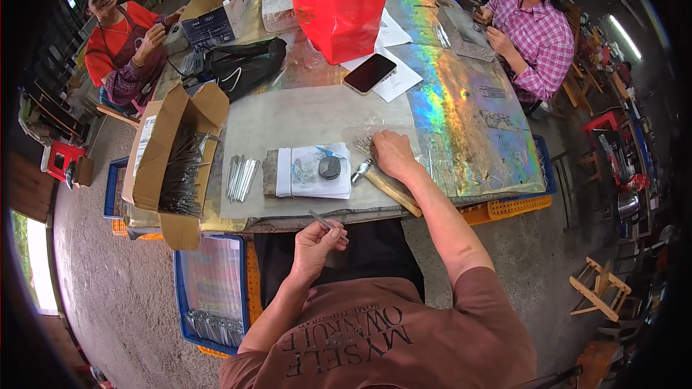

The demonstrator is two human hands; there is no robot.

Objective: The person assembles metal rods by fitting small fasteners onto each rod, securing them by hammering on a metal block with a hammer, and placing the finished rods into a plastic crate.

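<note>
Grey metal, a thin pin (320, 219), sits pinched between thumb and fingertips of the left hand (316, 245), low in the centre of the frame just off the near edge of the worktop (303, 119). The right hand (393, 155) rests above it, right of centre, fingers curled down onto a clear plastic bag (360, 137) of small metal bits; whether that grip is closed on anything cannot be told. A hammer (386, 186) lies touching its wrist side. Left of it a dark round piece (329, 167) sits on a white-wrapped block (306, 171), then a loose bundle of pins (240, 175). Farther left, an open cardboard box (148, 151) holds a heap of dark pins. At lower left a blue crate (186, 302) holds more pins at its near end. A red bag (337, 3) stands at top centre.
</note>
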